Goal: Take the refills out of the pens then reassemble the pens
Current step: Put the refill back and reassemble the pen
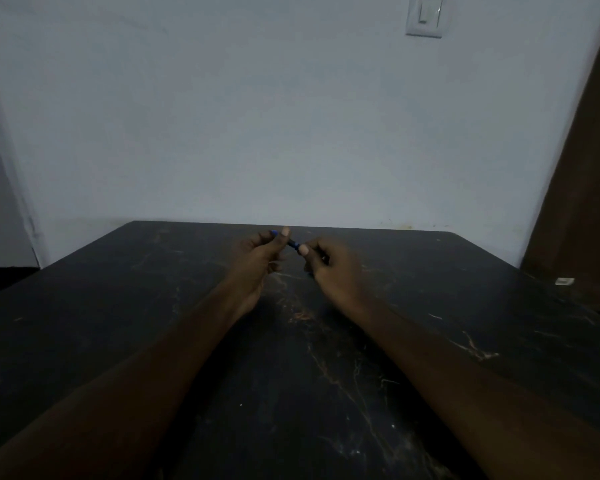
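Note:
A blue pen point(293, 243) is held between both hands above the far half of the dark table point(153, 323). My left hand point(257, 261) pinches its left end, thumb upright, with a blue tip showing past the fingers. My right hand point(329, 268) pinches the pen's right end between thumb and curled fingers. Only a short dark-blue stretch of the pen shows between the two thumbs; the rest is hidden in the hands. The light is dim, so I cannot tell whether the pen is whole or in parts.
A small pale object point(564, 281) lies near the table's right edge. A grey wall with a light switch point(426, 15) stands behind the table. A brown door or panel point(582, 168) rises at the right.

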